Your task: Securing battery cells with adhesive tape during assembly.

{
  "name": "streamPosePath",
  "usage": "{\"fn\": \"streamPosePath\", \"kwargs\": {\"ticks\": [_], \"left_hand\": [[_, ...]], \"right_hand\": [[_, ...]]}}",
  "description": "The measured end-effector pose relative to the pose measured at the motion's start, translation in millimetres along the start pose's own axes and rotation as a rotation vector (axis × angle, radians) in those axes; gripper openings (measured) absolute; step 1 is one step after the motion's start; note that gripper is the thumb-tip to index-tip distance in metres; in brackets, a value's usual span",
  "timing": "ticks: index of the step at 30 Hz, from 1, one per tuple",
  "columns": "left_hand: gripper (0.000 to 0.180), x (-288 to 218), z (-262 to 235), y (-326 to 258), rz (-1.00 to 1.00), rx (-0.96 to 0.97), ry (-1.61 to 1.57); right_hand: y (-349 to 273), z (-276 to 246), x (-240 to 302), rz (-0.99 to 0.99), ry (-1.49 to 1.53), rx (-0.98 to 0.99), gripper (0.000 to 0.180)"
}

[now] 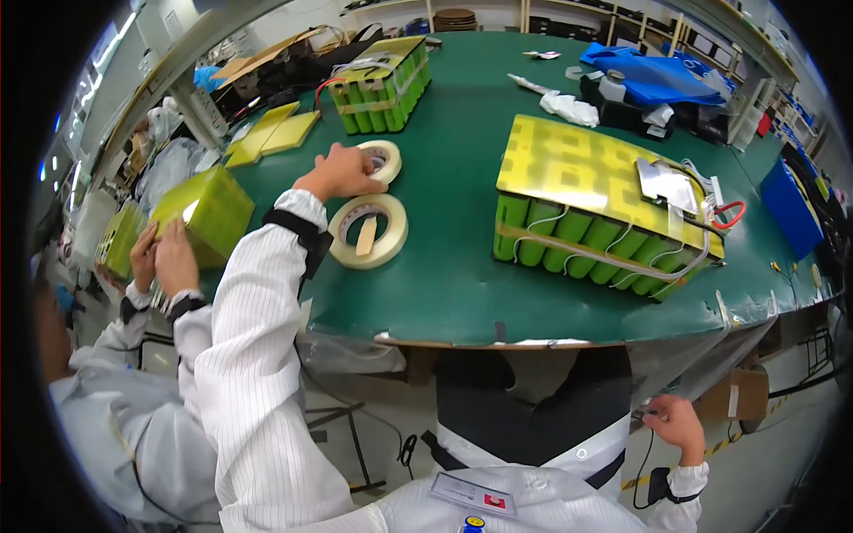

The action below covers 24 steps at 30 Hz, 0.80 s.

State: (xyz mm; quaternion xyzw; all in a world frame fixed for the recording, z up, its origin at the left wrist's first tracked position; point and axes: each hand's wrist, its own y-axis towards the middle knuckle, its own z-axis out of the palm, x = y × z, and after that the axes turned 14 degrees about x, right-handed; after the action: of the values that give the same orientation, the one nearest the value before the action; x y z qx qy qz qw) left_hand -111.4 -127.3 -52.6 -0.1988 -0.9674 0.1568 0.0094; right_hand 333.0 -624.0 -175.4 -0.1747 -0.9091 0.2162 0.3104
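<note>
My left hand [340, 173] reaches over the green table, its fingers closed on the near rim of a smaller roll of cream tape [389, 161]. Just in front of it lies a larger tape roll [397, 238] with a flat wooden stick [366, 236] inside its ring. Low on the right, off the table's front edge, my right hand [680, 428] is curled; a small dark bit shows at its fingertips, too small to name. On the table's right side sits a big battery pack [555, 233] of green cells, with a yellow top board, white wires and a red lead.
A second battery pack [382, 93] stands at the far left, near yellow sheets [271, 135]. On my left, a co-worker's hands [176, 258] touch a yellow-green block [209, 213]. Blue plastic [653, 73] lies far right; a blue bin [791, 209] stands at the right edge.
</note>
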Motion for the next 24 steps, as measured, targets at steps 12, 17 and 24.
{"fn": "streamPosePath", "kwargs": {"ticks": [12,17,24], "left_hand": [[0.036,-12.4,4.3,-7.6,-0.070,-0.161,0.136],[0.040,-21.4,8.7,-10.8,-0.180,-0.070,0.121],[0.034,-22.6,-2.1,-7.0,-0.195,-0.233,0.274]], "right_hand": [[55.7,-27.6,124.3,-0.836,-0.226,0.098,0.034],[71.4,-18.7,114.1,-0.985,-0.184,0.270,0.033],[76.2,-6.7,76.8,-0.890,-0.179,0.403,0.036]]}}
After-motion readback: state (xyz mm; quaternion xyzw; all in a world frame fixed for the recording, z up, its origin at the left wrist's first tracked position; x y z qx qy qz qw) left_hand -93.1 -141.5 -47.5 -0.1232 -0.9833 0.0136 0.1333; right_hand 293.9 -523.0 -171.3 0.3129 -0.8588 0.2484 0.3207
